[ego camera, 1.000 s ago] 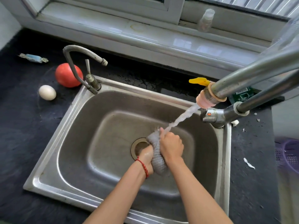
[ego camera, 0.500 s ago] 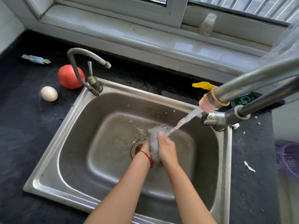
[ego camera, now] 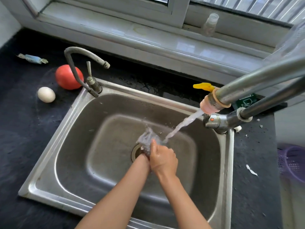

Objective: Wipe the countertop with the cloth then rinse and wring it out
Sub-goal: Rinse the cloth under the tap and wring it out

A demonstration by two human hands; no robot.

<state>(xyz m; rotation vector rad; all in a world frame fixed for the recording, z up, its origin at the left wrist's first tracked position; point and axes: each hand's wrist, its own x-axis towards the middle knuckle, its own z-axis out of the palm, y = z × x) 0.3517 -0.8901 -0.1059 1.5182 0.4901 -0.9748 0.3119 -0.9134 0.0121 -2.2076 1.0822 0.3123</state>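
A grey cloth (ego camera: 147,141) is bunched between both my hands over the drain of the steel sink (ego camera: 69,146). My right hand (ego camera: 162,158) grips it from the right, thumb pointing up. My left hand (ego camera: 143,155) is mostly hidden behind the cloth and the right hand; only its wrist shows. Water (ego camera: 183,124) streams from the pink-tipped tap (ego camera: 210,104) at the right onto the top of the cloth and splashes. The dark countertop (ego camera: 24,129) surrounds the sink.
A second curved tap (ego camera: 82,66) stands at the sink's back left corner. A red tomato (ego camera: 68,76), a white egg (ego camera: 46,94) and a wrapped sweet (ego camera: 33,58) lie on the left counter. A purple basket (ego camera: 292,162) sits at the right edge. A small bottle (ego camera: 210,24) stands on the windowsill.
Both hands have lifted the cloth slightly up and back under the stream, and the water now splashes more over its top. The red wrist band is hidden now.
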